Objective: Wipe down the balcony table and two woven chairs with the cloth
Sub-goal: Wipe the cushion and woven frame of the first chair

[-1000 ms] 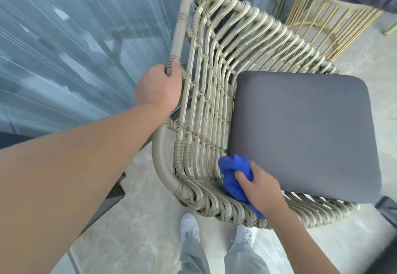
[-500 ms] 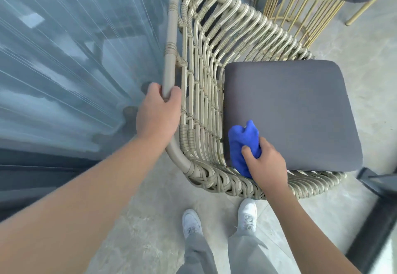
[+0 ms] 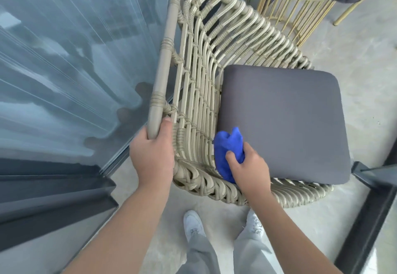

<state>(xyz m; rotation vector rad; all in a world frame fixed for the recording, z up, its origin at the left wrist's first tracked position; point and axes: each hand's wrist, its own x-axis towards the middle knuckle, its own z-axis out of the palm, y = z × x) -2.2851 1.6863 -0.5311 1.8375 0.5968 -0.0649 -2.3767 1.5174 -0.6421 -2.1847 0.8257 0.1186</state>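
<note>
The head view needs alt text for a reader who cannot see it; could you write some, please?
Seen from above, a person's right hand presses a bunched blue cloth where a woven chair meets its grey seat cushion, while the left hand grips the chair's frame. A glass panel stands to the left.

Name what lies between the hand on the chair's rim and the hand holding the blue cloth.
In the head view, the woven beige chair's slatted side wall lies between the left hand gripping the rim and the right hand holding the crumpled blue cloth.
</note>
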